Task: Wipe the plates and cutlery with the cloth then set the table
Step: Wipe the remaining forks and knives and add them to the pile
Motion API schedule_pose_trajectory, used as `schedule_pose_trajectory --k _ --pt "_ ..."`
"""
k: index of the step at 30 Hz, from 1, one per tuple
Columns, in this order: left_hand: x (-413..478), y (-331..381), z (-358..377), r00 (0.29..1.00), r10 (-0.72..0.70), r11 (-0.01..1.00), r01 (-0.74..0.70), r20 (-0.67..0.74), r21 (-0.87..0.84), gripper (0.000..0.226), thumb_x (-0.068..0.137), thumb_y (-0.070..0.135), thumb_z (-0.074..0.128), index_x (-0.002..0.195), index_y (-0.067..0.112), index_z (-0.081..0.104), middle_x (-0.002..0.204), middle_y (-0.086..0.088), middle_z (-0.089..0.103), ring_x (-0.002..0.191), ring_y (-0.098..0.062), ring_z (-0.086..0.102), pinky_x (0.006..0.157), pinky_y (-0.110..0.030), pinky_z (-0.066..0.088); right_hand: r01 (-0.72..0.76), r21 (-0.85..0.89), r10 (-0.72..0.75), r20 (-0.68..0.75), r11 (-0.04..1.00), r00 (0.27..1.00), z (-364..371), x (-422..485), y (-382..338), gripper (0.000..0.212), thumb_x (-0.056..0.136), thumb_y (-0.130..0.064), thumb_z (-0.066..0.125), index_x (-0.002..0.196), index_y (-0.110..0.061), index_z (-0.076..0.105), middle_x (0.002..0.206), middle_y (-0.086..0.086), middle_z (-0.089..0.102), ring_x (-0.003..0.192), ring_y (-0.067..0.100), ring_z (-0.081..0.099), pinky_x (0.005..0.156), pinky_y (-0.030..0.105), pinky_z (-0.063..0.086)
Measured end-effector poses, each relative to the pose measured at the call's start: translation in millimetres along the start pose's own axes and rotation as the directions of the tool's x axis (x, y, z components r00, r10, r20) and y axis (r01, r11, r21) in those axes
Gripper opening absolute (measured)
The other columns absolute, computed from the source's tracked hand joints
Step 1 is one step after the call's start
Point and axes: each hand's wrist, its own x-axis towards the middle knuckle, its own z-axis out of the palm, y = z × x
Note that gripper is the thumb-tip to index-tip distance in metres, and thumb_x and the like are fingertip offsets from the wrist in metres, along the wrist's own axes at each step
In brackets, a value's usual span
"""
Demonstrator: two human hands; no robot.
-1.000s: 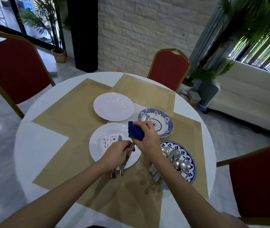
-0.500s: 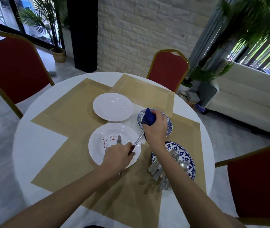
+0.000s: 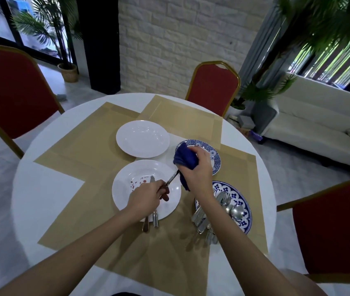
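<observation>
My left hand grips a bundle of cutlery over a white plate marked with red spots. One piece slants up from that hand into the blue cloth, which my right hand holds wrapped around its upper end. A clean white plate lies behind. Under my right hand sits a small blue patterned plate. A larger blue patterned plate to the right carries several spoons and forks.
Tan placemats cover the round white table. Red chairs with gold frames stand at the left, the far side and the right. A white sofa and potted plants stand beyond.
My right hand has slid the blue cloth along the cutlery piece, up and away from my left hand, to its far end. My left hand has barely moved.
</observation>
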Motion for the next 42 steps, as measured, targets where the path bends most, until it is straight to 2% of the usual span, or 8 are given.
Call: schedule_pose_trajectory --k 5,10,17,20,22,33,38,42 --pt "4 -12 12 0.997 0.022 0.984 -0.009 -0.074 0.178 0.014 0.094 0.017 0.052 0.097 0.027 0.062 0.080 0.014 0.069 0.075 -0.007 0.064 0.065 -0.028 0.054 -0.303 0.050 0.302 0.039 0.952 0.953 -13 1 9 0.042 0.075 -0.022 0.076 0.110 -0.028 0.053 0.098 -0.005 0.063 0.085 0.015 0.062 0.070 0.026 0.051" --pt "13 0 14 0.838 0.404 0.870 -0.228 -0.368 0.437 0.025 0.075 0.012 0.071 0.098 0.021 0.067 0.091 0.003 0.069 0.079 -0.023 0.060 0.065 -0.033 0.047 -0.463 0.441 0.534 -0.043 0.769 0.845 -23 -3 19 0.047 0.071 -0.015 0.078 0.109 -0.027 0.053 0.102 0.002 0.066 0.093 0.027 0.066 0.087 0.048 0.055" --pt "7 63 38 0.991 0.093 0.976 -0.110 -0.093 -0.189 0.028 0.098 0.032 0.043 0.101 0.019 0.068 0.093 0.001 0.071 0.087 -0.018 0.065 0.079 -0.032 0.050 -0.411 0.589 0.609 -0.179 0.696 0.773 -43 -36 24 0.046 0.076 -0.006 0.076 0.112 -0.020 0.051 0.102 0.005 0.064 0.082 0.019 0.064 0.074 0.035 0.055" --pt "11 86 52 0.986 -0.152 0.627 0.145 0.062 -0.765 0.025 0.098 0.024 0.047 0.087 0.018 0.068 0.089 0.000 0.072 0.086 -0.017 0.068 0.086 -0.040 0.054 -0.382 0.623 0.601 -0.180 0.682 0.779 -48 -58 21 0.042 0.077 -0.006 0.076 0.109 -0.021 0.052 0.093 0.001 0.066 0.072 0.012 0.065 0.065 0.028 0.054" --pt "13 97 61 0.954 -0.282 0.412 0.213 0.099 -0.886 0.023 0.096 0.022 0.051 0.080 0.015 0.066 0.081 -0.004 0.070 0.078 -0.019 0.066 0.079 -0.040 0.055 -0.386 0.620 0.596 -0.169 0.683 0.785 -52 -70 23 0.038 0.077 -0.007 0.076 0.104 -0.024 0.054 0.092 0.001 0.068 0.077 0.016 0.067 0.072 0.033 0.056" --pt "36 83 92 0.944 -0.110 0.959 0.183 0.312 -0.214 0.024 0.088 0.027 0.062 0.071 0.012 0.066 0.067 -0.004 0.061 0.065 -0.018 0.056 0.058 -0.026 0.038 -0.528 0.644 0.817 -0.300 0.554 0.492 -108 -101 77 0.039 0.082 -0.020 0.074 0.111 -0.024 0.047 0.110 0.007 0.060 0.096 0.025 0.062 0.085 0.041 0.054" --pt "27 85 98 0.972 -0.014 1.000 0.020 0.236 -0.024 0.030 0.086 0.027 0.065 0.058 0.022 0.055 0.057 0.008 0.051 0.052 -0.002 0.044 0.047 -0.017 0.030 -0.522 0.654 0.834 -0.379 0.547 0.400 -112 -113 88 0.046 0.083 -0.019 0.073 0.119 -0.019 0.046 0.110 0.007 0.060 0.095 0.024 0.062 0.081 0.038 0.053" --pt "26 79 104 0.963 0.076 0.995 -0.091 0.257 0.047 0.024 0.084 0.026 0.068 0.064 0.018 0.056 0.065 0.001 0.058 0.063 -0.013 0.055 0.054 -0.025 0.038 -0.513 0.674 0.843 -0.366 0.533 0.395 -109 -113 90 0.048 0.082 -0.020 0.074 0.121 -0.019 0.046 0.113 0.009 0.062 0.098 0.029 0.063 0.082 0.042 0.055"
